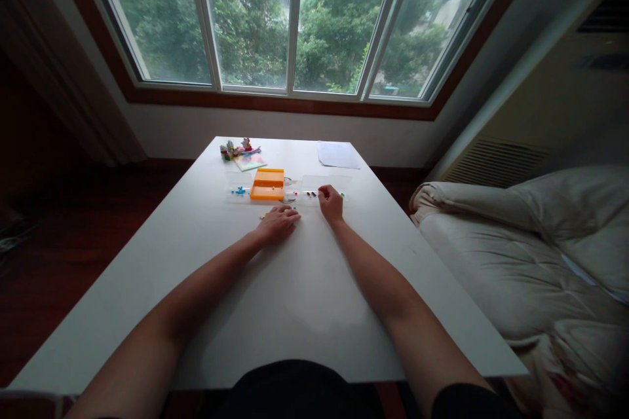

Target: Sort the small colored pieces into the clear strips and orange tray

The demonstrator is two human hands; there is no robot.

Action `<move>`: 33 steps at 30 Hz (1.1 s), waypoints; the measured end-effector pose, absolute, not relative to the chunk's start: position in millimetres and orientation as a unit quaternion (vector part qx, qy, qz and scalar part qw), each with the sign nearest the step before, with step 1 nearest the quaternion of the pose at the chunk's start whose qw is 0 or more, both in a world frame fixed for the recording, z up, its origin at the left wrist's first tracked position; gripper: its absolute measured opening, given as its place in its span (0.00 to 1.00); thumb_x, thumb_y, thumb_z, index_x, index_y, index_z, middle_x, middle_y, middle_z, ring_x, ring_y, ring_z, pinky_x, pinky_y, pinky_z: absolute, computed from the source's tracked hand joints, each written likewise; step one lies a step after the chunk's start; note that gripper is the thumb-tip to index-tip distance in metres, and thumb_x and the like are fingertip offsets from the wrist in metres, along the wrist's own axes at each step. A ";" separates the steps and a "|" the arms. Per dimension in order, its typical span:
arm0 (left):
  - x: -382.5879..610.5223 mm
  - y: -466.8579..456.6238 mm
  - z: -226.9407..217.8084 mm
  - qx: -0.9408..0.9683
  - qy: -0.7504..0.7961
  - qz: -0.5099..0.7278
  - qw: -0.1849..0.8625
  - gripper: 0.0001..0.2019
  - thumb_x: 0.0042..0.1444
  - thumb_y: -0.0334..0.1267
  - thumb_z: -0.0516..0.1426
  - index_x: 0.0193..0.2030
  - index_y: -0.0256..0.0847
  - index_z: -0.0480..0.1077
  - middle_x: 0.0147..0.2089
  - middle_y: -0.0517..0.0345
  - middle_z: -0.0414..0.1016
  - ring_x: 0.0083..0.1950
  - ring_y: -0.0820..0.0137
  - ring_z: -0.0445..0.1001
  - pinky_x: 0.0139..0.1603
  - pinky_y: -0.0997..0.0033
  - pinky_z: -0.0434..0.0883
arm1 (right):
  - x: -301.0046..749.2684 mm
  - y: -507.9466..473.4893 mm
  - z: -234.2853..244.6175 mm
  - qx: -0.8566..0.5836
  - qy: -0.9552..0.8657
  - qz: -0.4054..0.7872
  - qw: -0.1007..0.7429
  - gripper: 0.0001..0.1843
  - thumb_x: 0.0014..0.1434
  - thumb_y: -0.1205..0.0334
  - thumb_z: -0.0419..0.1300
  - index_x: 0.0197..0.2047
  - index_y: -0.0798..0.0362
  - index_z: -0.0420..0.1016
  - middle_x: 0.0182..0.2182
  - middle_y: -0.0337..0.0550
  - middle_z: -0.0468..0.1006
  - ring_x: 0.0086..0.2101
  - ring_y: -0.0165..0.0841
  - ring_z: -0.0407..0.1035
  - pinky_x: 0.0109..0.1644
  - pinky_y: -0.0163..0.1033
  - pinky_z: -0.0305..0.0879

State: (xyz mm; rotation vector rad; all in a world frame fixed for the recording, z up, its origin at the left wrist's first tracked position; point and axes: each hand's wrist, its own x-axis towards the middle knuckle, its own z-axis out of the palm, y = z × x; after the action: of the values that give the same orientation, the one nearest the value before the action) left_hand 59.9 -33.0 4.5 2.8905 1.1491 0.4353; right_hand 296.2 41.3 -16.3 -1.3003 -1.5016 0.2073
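Observation:
My left hand (276, 223) lies palm down on the white table (295, 294), its fingers curled over small pieces that I cannot make out, one tan bit showing at its left. My right hand (331, 202) rests at the near edge of a clear flat tray (325, 184) holding tiny coloured pieces, its fingers bent in a pinch; what it holds, if anything, is too small to name. An orange box (268, 184) stands just beyond my left hand, with another clear tray (239, 191) holding blue pieces to its left.
A small colourful toy build (236, 148) and a printed leaflet (250, 162) sit at the far left of the table. A white paper sheet (337, 155) lies far right. A padded white sofa (540, 242) stands right of the table; a window lies beyond.

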 end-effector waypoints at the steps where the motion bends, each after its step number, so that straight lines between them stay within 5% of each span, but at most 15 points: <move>1: 61.3 -33.6 4.8 0.922 0.362 0.138 -0.001 0.19 0.65 0.38 0.54 0.62 0.46 0.70 0.62 0.53 0.74 0.66 0.56 0.65 0.64 0.51 0.65 | 295.8 41.3 -16.7 -0.547 -0.633 0.086 0.541 0.11 0.59 0.58 0.54 0.39 0.52 0.75 0.33 0.44 0.79 0.33 0.36 0.70 0.43 0.41 0.67; 19: 80.4 -33.7 13.1 0.918 0.363 0.162 -0.007 0.13 0.68 0.37 0.52 0.42 0.44 0.79 0.43 0.50 0.77 0.48 0.61 0.71 0.50 0.60 0.68 | 289.1 35.9 -15.9 -0.555 -0.655 0.096 0.503 0.11 0.60 0.58 0.54 0.40 0.51 0.76 0.30 0.40 0.78 0.31 0.34 0.70 0.40 0.38 0.65; 33: 75.7 -28.8 12.0 0.915 0.360 0.184 -0.002 0.13 0.68 0.38 0.51 0.39 0.43 0.77 0.41 0.50 0.76 0.45 0.62 0.71 0.47 0.62 0.69 | 288.9 33.5 -14.7 -0.544 -0.670 0.096 0.497 0.10 0.59 0.59 0.54 0.38 0.51 0.76 0.26 0.38 0.74 0.28 0.33 0.67 0.37 0.36 0.62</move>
State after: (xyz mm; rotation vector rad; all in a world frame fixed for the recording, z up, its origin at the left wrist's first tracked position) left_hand 75.7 -28.8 12.0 2.8768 1.1318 0.5777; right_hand 288.9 33.5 -14.7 -1.3167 -1.6227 0.2314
